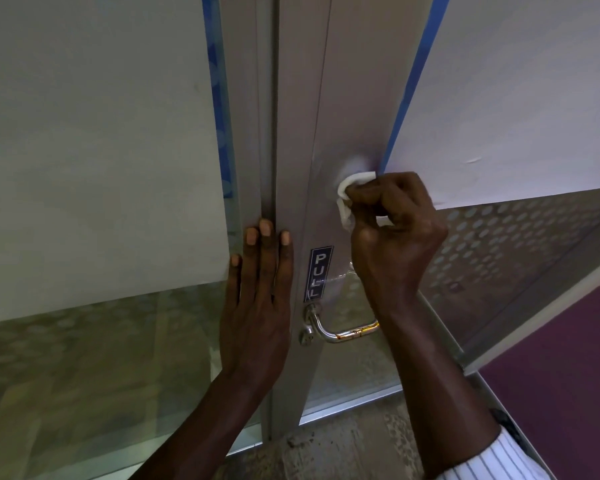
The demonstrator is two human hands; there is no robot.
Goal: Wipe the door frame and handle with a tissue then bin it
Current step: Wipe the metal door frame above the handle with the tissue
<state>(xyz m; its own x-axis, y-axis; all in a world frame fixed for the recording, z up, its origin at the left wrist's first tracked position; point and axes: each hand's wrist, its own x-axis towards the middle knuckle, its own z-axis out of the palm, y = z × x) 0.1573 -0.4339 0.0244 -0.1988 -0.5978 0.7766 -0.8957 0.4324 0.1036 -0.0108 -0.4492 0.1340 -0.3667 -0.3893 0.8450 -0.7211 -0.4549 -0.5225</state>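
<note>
Against upright door frame (pixel 343 98), crumpled tissue (pixel 347 197).

Two bare forearms; at five o'clock, the right arm wears a white cuffed sleeve with thin dark pinstripes (pixel 492 460).

The door frame (pixel 302 133) looks like matt, smooth grey metal with a faint sheen. The handle (pixel 340 332) is glossy polished metal, mirror-bright. The tissue (pixel 347 195) is soft white paper, crumpled. Left and right glass panels (pixel 84 358) carry matt frosted film with a dotted pattern, and matt white paper sheets (pixel 516 98) edged in blue tape (pixel 413 81). The "PULL" sticker (pixel 317 273) is slightly glossy. The striped sleeve (pixel 492 462) is woven cloth.
</note>
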